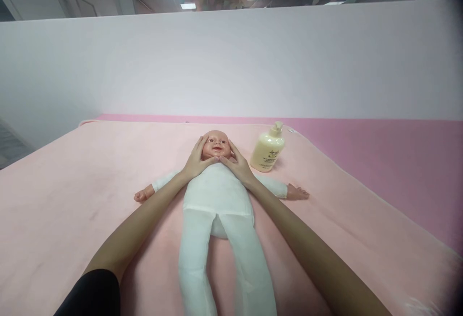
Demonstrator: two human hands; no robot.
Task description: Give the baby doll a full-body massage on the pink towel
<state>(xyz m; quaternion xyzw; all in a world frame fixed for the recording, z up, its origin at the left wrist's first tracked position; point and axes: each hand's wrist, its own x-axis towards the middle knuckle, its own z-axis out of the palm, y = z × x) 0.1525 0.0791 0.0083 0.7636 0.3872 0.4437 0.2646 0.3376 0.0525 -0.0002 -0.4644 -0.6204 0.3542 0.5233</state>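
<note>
Lying face up on a pale pink blanket, soft and napped like fleece, its far edge rounded and slightly rumpled: one baby doll, head pointing away from the person, near the middle of the padded surface

Doll: glossy moulded plastic head, round, peach-toned, painted features; body and limbs in white stuffed cloth, matte, faintly ribbed, legs long and tube-shaped running toward the person; small plastic hands showing at the ends of both outspread sleeves

Left hand: cupping the doll's cheek on that side, fingers spread flat up along the temple, thumb lying under the chin; a loose cradling hold, not clenched. A black sleeve is covering the upper arm

Right hand: pressing the opposite cheek in the same way, fingers laid along the side of the head, thumb meeting the other thumb below the chin

Pump bottle: cream-coloured plastic, squat and rounded, smooth and slightly shiny, small printed label, pump head on top; standing tilted on the blanket just beside the doll's head, past the right hand and apart from it

Deeper pink mat: showing bare beyond the blanket, flat and smooth. White wall: standing behind, plain and matte
</note>
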